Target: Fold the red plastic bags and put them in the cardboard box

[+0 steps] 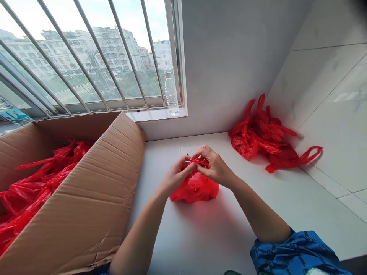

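Note:
A red plastic bag (197, 189) is held just above the white tabletop (172, 236), its lower part hanging loose and bunched. My left hand (179, 173) pinches the gathered top of the bag from the left. From the right, my right hand (213, 166) closes on the same gathered top, fingers bent over it. Both sets of fingertips nearly meet there and partly hide the bunched plastic. What the bag contains, if anything, cannot be made out.
An open cardboard box (94, 191) full of red plastic bags (48, 183) stands at the left. More red bags (263, 137) lie heaped by the tiled wall at the right. A clear bottle (171, 95) stands on the windowsill, and a small printed label (187, 151) lies behind my hands.

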The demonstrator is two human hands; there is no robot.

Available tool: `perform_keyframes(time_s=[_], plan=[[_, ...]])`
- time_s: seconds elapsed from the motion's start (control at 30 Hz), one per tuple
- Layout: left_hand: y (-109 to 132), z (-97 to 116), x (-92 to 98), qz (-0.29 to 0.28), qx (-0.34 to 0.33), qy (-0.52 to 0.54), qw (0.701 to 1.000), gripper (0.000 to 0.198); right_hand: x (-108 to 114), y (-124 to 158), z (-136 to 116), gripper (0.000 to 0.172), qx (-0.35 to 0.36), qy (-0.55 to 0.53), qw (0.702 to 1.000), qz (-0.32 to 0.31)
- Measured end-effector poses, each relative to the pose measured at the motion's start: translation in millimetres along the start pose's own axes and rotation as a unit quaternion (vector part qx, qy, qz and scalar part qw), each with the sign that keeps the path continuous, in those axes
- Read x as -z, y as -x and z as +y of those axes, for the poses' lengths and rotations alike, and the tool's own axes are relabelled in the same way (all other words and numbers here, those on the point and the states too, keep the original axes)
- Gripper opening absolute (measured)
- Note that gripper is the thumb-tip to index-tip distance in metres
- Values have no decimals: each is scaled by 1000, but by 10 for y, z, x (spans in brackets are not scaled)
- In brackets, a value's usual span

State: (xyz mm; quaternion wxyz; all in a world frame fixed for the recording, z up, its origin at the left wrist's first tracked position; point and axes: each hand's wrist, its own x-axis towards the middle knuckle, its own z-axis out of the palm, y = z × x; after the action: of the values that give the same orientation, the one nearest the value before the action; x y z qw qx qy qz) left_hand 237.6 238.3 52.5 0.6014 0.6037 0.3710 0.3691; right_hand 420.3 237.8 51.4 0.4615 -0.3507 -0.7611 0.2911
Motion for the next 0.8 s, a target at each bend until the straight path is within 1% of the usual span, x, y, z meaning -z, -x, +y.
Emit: perform_keyframes(time_s=[0.1, 0.2, 0.3, 0.37, 0.4, 0.47, 0.53, 0.6, 0.63, 0.7, 0.77, 0.8], plan=[[16, 8, 46, -9, -3, -60, 998, 39, -13, 26, -11, 17, 8, 27, 999, 32], [43, 44, 80, -15, 6, -86, 996, 43, 27, 75, 7, 18, 2, -3, 1000, 28], [76, 90, 63, -14, -10, -81, 997, 39, 87, 151, 27, 13, 8, -42, 999, 21], [105, 102, 22, -15, -21, -61, 998, 36, 119, 212, 35, 9, 24, -40, 999, 29], [121, 98, -6, -18, -15, -44, 999, 36, 130, 246, 38, 8, 37, -28, 998, 38], [156, 68, -71, -19, 15, 9, 1000, 38, 139, 319, 40, 5, 68, 9, 996, 54], [183, 9, -125, -7, 39, 84, 996, 40, 130, 403, 38, 3, 100, 51, 992, 59], [191, -69, -133, 37, 41, 162, 985, 38, 111, 507, 34, 6, 122, 88, 987, 54], [189, -113, -109, 79, 31, 191, 978, 36, 104, 569, 33, 7, 128, 97, 986, 52], [181, -213, 0, 198, -10, 221, 955, 33, 103, 715, 45, 8, 118, 86, 988, 47], [188, -333, 167, 313, -55, 220, 922, 33, 128, 882, 82, 9, 76, 42, 996, 36], [202, -403, 254, 356, -69, 214, 907, 34, 148, 965, 111, 9, 45, 17, 998, 28]])
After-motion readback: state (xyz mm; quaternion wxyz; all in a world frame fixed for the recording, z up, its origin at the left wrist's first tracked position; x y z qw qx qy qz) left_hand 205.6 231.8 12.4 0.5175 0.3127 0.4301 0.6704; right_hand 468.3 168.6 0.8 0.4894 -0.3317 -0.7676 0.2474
